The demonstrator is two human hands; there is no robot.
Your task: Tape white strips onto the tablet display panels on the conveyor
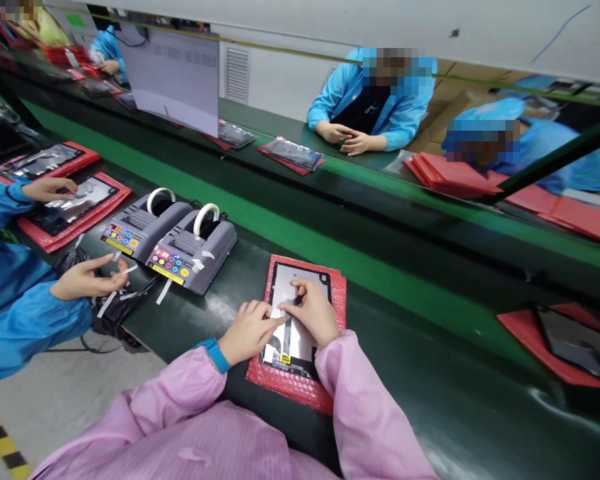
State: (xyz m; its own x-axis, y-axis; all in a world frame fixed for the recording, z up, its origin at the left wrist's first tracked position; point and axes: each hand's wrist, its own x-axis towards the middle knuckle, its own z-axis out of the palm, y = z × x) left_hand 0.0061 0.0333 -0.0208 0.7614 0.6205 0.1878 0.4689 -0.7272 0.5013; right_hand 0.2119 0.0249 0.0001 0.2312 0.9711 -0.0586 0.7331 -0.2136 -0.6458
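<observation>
A tablet-sized panel [307,353] with a black rim and silvery middle lies on red bubble wrap [300,393]. A dark flat strip with a yellow end [285,358] runs along it. My left hand [247,330], below a blue wristband, rests over the panel's left edge with its fingers bent and close together; anything between them is too small to make out. Over the panel's middle, my right hand [316,312] has its thumb and index fingertip apart, touching the surface near the left fingertips.
Two grey tape dispensers [195,250] stand left of the panel. Beside them a co-worker's hand [93,279] holds tape pieces; their other hand touches another panel [75,203]. A green conveyor [380,287] runs behind. More panels on red wrap [575,340] lie at right.
</observation>
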